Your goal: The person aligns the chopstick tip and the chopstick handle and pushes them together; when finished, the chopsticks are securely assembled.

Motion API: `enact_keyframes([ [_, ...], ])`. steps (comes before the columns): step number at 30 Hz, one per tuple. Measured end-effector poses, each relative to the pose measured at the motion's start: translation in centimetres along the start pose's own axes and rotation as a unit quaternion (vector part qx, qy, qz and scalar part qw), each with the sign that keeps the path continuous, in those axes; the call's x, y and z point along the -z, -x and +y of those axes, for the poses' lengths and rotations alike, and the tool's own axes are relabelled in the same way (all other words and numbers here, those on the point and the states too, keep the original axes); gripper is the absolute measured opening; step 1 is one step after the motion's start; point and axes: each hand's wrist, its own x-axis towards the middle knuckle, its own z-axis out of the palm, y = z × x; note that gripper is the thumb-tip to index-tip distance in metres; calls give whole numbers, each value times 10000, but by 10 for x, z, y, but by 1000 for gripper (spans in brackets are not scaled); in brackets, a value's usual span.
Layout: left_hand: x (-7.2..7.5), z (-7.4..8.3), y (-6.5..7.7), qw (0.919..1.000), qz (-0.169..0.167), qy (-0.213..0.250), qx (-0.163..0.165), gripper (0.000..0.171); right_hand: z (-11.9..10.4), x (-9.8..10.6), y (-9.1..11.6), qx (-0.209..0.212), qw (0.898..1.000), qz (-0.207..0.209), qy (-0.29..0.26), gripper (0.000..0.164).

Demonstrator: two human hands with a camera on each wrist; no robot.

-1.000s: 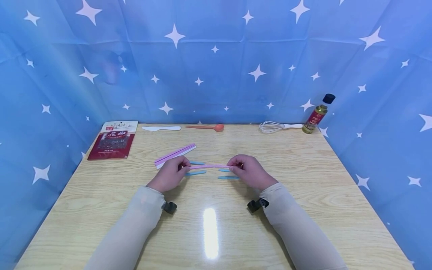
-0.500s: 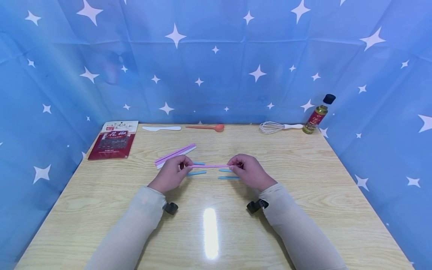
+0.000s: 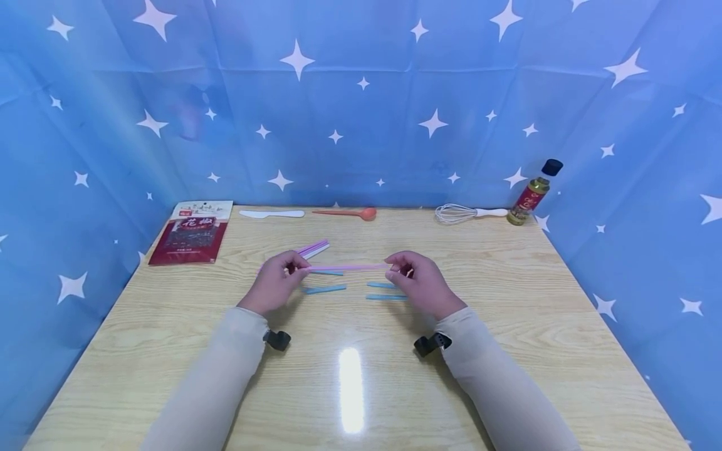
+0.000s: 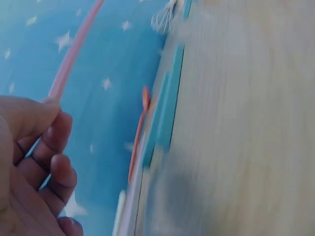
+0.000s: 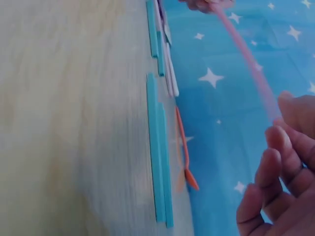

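Observation:
A thin pink stick is raised above the table, slanting across both wrist views against the blue cloth. My left hand pinches its left end between thumb and index finger. The stick's right end reaches the fingertips of my right hand, whose thumb and index finger stand slightly apart about it. Below lie short blue sticks: a left pair, with a front one and a back one partly hidden, and a right pair. Pink and white sticks lie behind my left hand, which partly covers them.
Along the table's back edge lie a red seasoning packet, a white knife, an orange-red spoon and a whisk. An oil bottle stands at the back right. Starry blue cloth hangs around the table.
My left hand has moved left and slightly back with the pink stick, and the stick is higher. My right thumb and index finger have spread, and more of the stick shows between the hands.

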Motion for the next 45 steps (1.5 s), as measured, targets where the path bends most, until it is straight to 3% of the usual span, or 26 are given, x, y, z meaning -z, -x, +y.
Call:
enact_keyframes([
  [3, 16, -14, -3, 9991, 349, -112, 228, 10, 3, 2, 0, -71, 9999, 92, -99, 29],
  [9, 41, -32, -3, 9891, 1015, -307, 1023, 20, 4, 3, -1, -108, 9997, -193, -118, 27],
  [18, 49, -37, -1, 9736, 1512, -473, 1645, 22, 9, 3, -3, -238, 9987, -459, -32, 20],
  [27, 49, -40, -2, 9665, 1395, -831, 1986, 27, 7, 2, -2, -352, 9980, -518, 8, 17],
  [37, 51, -43, -4, 9691, 864, -1031, 2069, 35, 13, 4, -3, -458, 9970, -626, 87, 18],
  [40, 51, -41, -4, 9722, 748, -1019, 1971, 36, 14, 5, -3, -508, 9963, -683, 112, 20],
  [45, 43, -36, -5, 9817, 507, -1146, 1431, 31, 18, 8, -4, -685, 9923, -935, 435, 14],
])
